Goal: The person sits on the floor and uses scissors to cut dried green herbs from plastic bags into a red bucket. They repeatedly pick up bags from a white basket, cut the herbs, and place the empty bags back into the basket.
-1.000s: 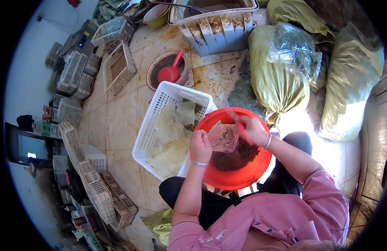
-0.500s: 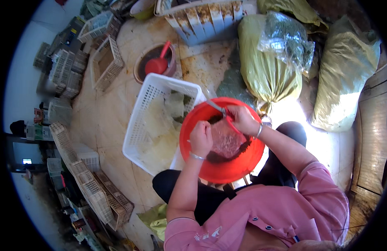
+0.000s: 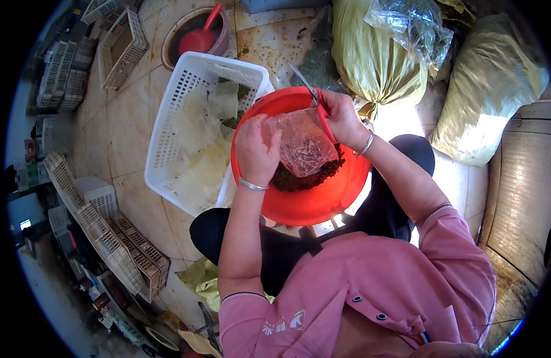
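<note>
A clear plastic bag [image 3: 303,145] with dark bits inside hangs between my hands over a red basin [image 3: 305,209]. My left hand [image 3: 257,148] grips the bag's left side, with the thumb in front and the fingers curled behind. In my right hand [image 3: 345,119] is a pair of scissors [image 3: 327,124] with red handles, its metal blades pointing up and left. The right fingers also lie close to the bag's right edge; whether they pinch it is hidden. Dark, crumbly material [image 3: 299,181] lies in the basin below the bag.
Left of the basin stands a white perforated crate [image 3: 162,143] holding pale plastic sheets [image 3: 201,155]. Beyond it, a tub [image 3: 223,45] carries a red dipper [image 3: 198,40]. Full yellow-green sacks [image 3: 380,65] stand ahead and to the right. Wooden-coloured crates [image 3: 102,238] line the left.
The whole view has shifted, so the basin and crate sit higher and further left. My left hand has loosened from a fist to a thumb grip, and the bag hangs more spread out.
</note>
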A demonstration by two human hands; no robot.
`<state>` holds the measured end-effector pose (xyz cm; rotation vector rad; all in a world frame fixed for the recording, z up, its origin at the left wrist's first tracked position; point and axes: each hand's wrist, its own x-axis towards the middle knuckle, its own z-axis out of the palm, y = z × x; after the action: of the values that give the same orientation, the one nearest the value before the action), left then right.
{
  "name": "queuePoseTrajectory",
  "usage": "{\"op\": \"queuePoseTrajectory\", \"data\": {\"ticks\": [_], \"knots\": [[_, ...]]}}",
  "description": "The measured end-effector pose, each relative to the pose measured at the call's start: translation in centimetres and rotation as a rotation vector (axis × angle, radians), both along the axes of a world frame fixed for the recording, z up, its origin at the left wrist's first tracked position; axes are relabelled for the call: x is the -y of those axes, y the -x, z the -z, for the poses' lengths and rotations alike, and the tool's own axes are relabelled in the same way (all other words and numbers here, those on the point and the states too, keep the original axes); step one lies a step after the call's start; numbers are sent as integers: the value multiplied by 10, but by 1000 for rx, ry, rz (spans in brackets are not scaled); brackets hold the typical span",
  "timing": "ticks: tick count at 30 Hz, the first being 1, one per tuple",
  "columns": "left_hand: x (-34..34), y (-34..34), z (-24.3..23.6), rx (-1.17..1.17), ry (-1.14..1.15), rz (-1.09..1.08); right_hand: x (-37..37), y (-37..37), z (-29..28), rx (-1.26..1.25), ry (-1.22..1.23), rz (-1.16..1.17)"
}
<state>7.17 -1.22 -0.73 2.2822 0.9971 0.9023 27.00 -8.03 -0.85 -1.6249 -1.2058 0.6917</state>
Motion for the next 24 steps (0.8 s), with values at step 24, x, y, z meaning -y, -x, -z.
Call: {"op": "queuePoseTrajectory", "data": {"ticks": [24], "knots": [[-18,37,21,774,1229,-127,-3,-14,-1,-337,34,1]]}}
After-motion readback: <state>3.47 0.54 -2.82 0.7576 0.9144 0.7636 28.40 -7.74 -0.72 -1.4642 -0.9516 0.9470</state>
